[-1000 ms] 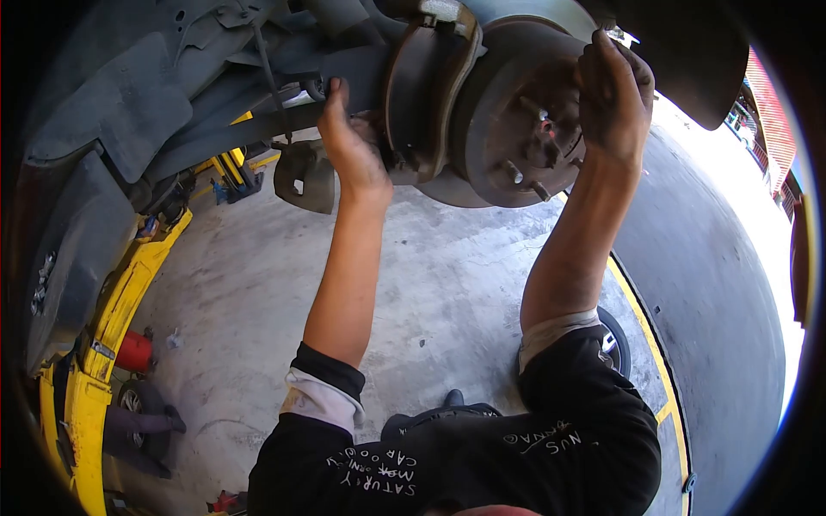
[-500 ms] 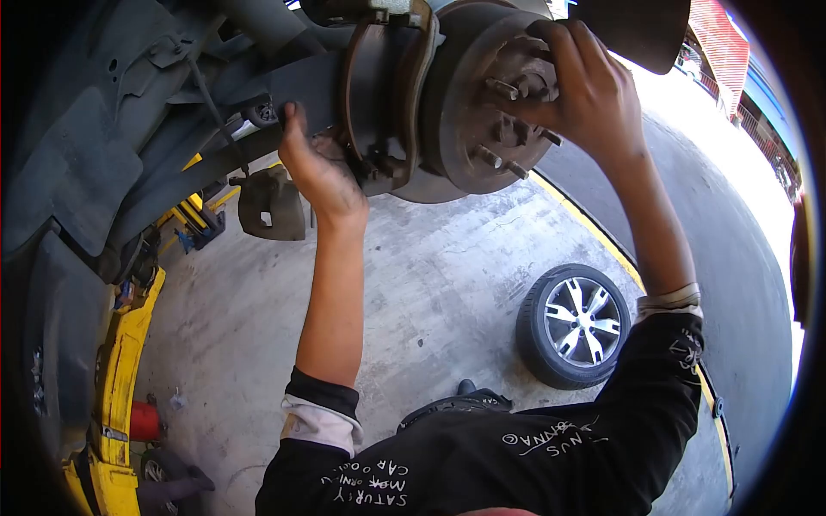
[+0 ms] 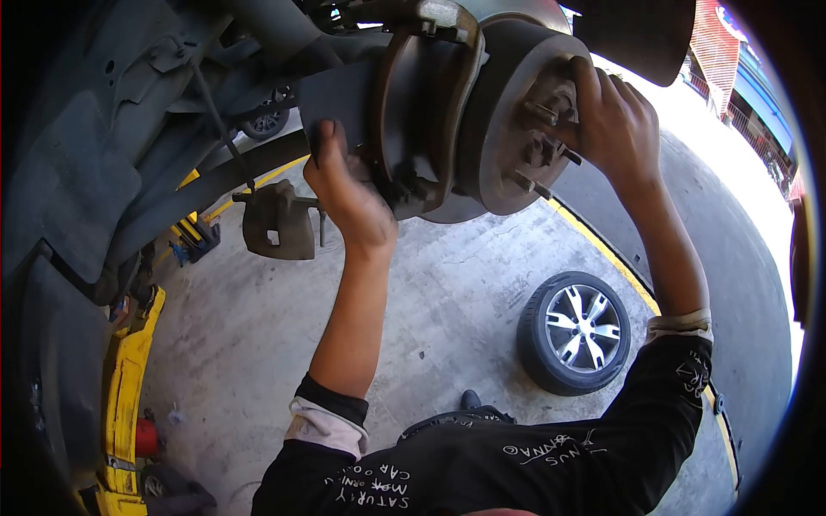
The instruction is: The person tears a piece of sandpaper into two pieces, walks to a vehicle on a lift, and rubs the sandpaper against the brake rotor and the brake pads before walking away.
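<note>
A brown brake disc and hub [image 3: 516, 129] with protruding wheel studs is at the top centre. My right hand [image 3: 615, 125] has its fingers wrapped over the outer face of the hub, around a stud. Beside the inner side of the assembly is my left hand [image 3: 348, 185], thumb up, its other fingers partly hidden behind the metal. Between the hands, the curved caliper bracket [image 3: 460, 103] spans the disc. A brake caliper [image 3: 280, 224] hangs from a rod to the left of my left hand.
A wheel with a silver rim [image 3: 576, 334] lies on the concrete floor [image 3: 447, 284]. At the left stands a yellow lift part [image 3: 133, 387], near a red container [image 3: 147, 438]. Dark suspension and underbody parts [image 3: 77, 146] fill the upper left.
Both hands and the disc assembly have shifted right and slightly down in view. The assembly is turned, with its outer face seen more edge-on. More of the hanging caliper shows.
</note>
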{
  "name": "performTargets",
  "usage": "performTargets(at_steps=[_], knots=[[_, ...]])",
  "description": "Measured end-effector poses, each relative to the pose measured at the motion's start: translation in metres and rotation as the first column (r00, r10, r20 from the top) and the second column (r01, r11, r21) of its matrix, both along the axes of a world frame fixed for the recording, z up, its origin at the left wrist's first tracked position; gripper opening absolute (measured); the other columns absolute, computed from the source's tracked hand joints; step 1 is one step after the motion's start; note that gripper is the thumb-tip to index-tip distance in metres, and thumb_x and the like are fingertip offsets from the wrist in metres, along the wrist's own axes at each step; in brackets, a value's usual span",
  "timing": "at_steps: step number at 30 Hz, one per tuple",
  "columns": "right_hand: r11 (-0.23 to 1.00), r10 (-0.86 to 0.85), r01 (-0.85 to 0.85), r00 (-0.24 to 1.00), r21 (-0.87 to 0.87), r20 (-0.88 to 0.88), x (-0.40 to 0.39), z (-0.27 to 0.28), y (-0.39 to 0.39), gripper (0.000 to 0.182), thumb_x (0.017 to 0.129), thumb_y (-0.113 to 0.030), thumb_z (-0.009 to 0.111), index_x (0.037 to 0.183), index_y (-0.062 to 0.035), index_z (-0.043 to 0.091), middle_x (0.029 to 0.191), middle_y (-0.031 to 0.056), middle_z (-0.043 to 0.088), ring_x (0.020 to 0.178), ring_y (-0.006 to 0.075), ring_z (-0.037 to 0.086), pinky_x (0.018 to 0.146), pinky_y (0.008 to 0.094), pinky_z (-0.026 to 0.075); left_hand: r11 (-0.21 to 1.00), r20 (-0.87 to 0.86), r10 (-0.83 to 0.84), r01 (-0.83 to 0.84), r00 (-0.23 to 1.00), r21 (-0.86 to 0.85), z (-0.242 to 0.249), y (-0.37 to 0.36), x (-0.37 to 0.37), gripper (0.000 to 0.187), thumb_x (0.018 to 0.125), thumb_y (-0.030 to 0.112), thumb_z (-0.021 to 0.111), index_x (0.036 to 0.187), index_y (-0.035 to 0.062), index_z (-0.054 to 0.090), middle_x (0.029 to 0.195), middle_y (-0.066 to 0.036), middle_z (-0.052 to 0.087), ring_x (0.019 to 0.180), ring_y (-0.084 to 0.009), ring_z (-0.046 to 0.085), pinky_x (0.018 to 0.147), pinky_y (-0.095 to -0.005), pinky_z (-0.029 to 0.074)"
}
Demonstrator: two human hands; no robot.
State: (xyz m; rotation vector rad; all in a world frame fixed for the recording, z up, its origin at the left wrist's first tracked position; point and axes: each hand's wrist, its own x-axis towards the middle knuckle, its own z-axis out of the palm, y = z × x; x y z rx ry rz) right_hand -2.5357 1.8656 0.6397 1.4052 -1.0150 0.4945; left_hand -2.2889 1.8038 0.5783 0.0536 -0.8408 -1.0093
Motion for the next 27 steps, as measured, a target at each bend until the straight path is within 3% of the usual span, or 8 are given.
performTargets(at_steps=[6, 9, 11, 14, 18, 21, 23, 27], knots=[[0.996, -0.024, 0.015, 0.994, -0.083, -0.109, 0.002, 0.000, -0.007, 0.067, 0.059, -0.050, 0.078, 0.108, -0.0098, 0.056, 0.084, 0.0048, 0.062, 0.072, 0.0199, 0.065, 0.061, 0.0323, 0.053, 0.998, -0.001, -0.053, 0.053, 0.999, -0.018, -0.006, -0.005, 0.006, 0.042, 0.096, 0.034, 0.048, 0.108, -0.0056, 0.057, 0.106, -0.011, 0.060, 0.098, -0.0164, 0.058, 0.089, -0.0296, 0.044], [0.991, -0.035, 0.031, 0.999, -0.128, -0.028, 0.005, -0.004, -0.009, 0.063, 0.056, -0.049, 0.079, 0.105, -0.0142, 0.058, 0.084, 0.0038, 0.063, 0.072, 0.0201, 0.065, 0.061, 0.0311, 0.053, 0.998, 0.153, 0.006, 0.003, 0.988, -0.057, -0.008, -0.006, 0.007, 0.054, 0.095, 0.043, 0.045, 0.125, -0.0020, 0.049, 0.126, -0.012, 0.054, 0.115, -0.0244, 0.053, 0.101, -0.0373, 0.040], [0.992, -0.026, 0.024, 1.000, -0.122, -0.015, 0.004, -0.005, -0.009, 0.064, 0.054, -0.049, 0.080, 0.104, -0.0143, 0.059, 0.085, 0.0043, 0.063, 0.071, 0.0204, 0.066, 0.061, 0.0306, 0.053, 0.997, 0.030, 0.048, -0.046, 0.998, -0.057, -0.008, -0.010, 0.003, 0.045, 0.096, 0.037, 0.048, 0.104, -0.0063, 0.059, 0.102, -0.010, 0.061, 0.093, -0.0138, 0.057, 0.084, -0.0271, 0.044], [0.989, -0.131, 0.135, 0.990, -0.060, 0.056, 0.000, -0.010, -0.009, 0.078, 0.048, -0.048, 0.086, 0.112, -0.0133, 0.059, 0.094, 0.0061, 0.067, 0.082, 0.0232, 0.069, 0.069, 0.0321, 0.057, 0.996, 0.088, 0.080, -0.075, 0.993, -0.056, -0.008, -0.010, 0.005, 0.047, 0.096, 0.039, 0.048, 0.103, -0.0062, 0.059, 0.102, -0.009, 0.061, 0.090, -0.0122, 0.055, 0.080, -0.0259, 0.042], [0.986, -0.139, 0.145, 0.988, -0.082, 0.071, 0.003, -0.013, -0.010, 0.078, 0.048, -0.048, 0.086, 0.112, -0.0133, 0.058, 0.092, 0.0056, 0.067, 0.080, 0.0229, 0.068, 0.067, 0.0323, 0.056, 0.997, 0.054, 0.068, -0.066, 0.996, -0.036, -0.017, -0.019, 0.003, 0.043, 0.098, 0.034, 0.047, 0.108, -0.0056, 0.059, 0.103, -0.009, 0.060, 0.089, -0.0115, 0.053, 0.079, -0.0255, 0.040], [0.989, -0.123, 0.133, 0.984, -0.073, 0.127, 0.007, -0.013, -0.009, 0.075, 0.049, -0.046, 0.087, 0.111, -0.0139, 0.058, 0.090, 0.0052, 0.066, 0.077, 0.0225, 0.068, 0.065, 0.0323, 0.056, 0.966, 0.093, 0.249, -0.241, 0.964, -0.096, -0.023, -0.025, 0.001, 0.037, 0.100, 0.026, 0.044, 0.117, -0.0041, 0.059, 0.105, -0.010, 0.058, 0.092, -0.0129, 0.053, 0.082, -0.0263, 0.039], [0.982, -0.125, 0.136, 0.988, -0.133, 0.089, 0.007, -0.012, -0.010, 0.067, 0.061, -0.065, 0.073, 0.104, -0.0147, 0.059, 0.084, 0.0044, 0.066, 0.076, 0.0201, 0.069, 0.063, 0.0301, 0.057, 0.942, 0.145, 0.274, -0.236, 0.951, -0.237, -0.018, -0.024, 0.002, 0.036, 0.101, 0.022, 0.043, 0.124, -0.0019, 0.056, 0.105, -0.011, 0.057, 0.096, -0.0150, 0.052, 0.083, -0.0286, 0.040], [0.985, -0.103, 0.119, 0.987, -0.125, 0.125, 0.006, -0.013, -0.010, 0.062, 0.065, -0.062, 0.073, 0.103, -0.0144, 0.059, 0.083, 0.0044, 0.066, 0.071, 0.0201, 0.069, 0.059, 0.0297, 0.055, 0.962, 0.152, 0.264, -0.250, 0.953, -0.107, -0.003, -0.025, 0.009, 0.040, 0.101, 0.028, 0.045, 0.120, -0.0046, 0.057, 0.104, -0.013, 0.057, 0.096, -0.0161, 0.053, 0.084, -0.0303, 0.041]])
